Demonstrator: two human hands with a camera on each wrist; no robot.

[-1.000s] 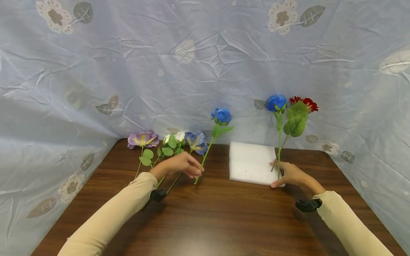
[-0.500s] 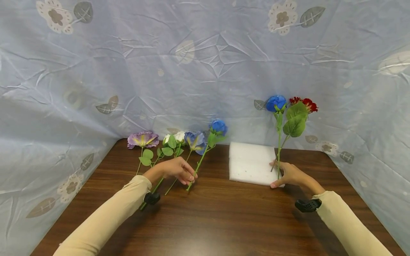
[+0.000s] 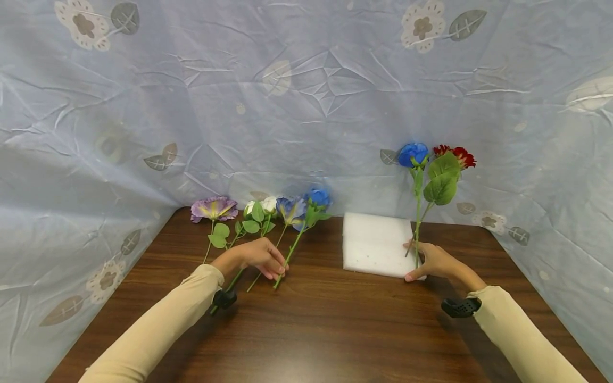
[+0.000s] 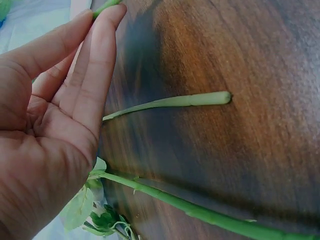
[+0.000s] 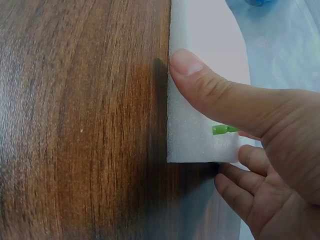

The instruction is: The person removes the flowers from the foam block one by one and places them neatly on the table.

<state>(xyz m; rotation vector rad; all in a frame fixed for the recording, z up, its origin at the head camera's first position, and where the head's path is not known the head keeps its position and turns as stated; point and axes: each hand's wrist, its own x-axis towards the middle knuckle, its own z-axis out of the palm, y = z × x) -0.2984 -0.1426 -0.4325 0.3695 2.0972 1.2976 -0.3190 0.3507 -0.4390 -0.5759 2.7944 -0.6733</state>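
Note:
My left hand (image 3: 262, 256) pinches the green stem of a blue artificial flower (image 3: 318, 198) between thumb and fingertips. In the left wrist view the pinched stem (image 4: 106, 6) shows at the top edge. The bloom leans to the back right and overlaps a violet-blue flower (image 3: 289, 208) lying behind it. At the table's back right my right hand (image 3: 433, 260) holds the corner of a white foam block (image 3: 373, 246), thumb at its front edge and fingers by its right side. A second blue flower (image 3: 413, 155) and a red flower (image 3: 462, 157) stand in that corner, within the hand's span.
Left of the left hand lie a purple flower (image 3: 214, 208) and white flowers (image 3: 268, 204), their stems toward the front of the brown table (image 3: 330, 319). A patterned pale blue cloth (image 3: 306, 106) hangs behind and at both sides.
My left hand has moved left and toward me, lowering the blue flower from between the violet-blue flower and the foam to overlap that flower. The right hand has stayed in place.

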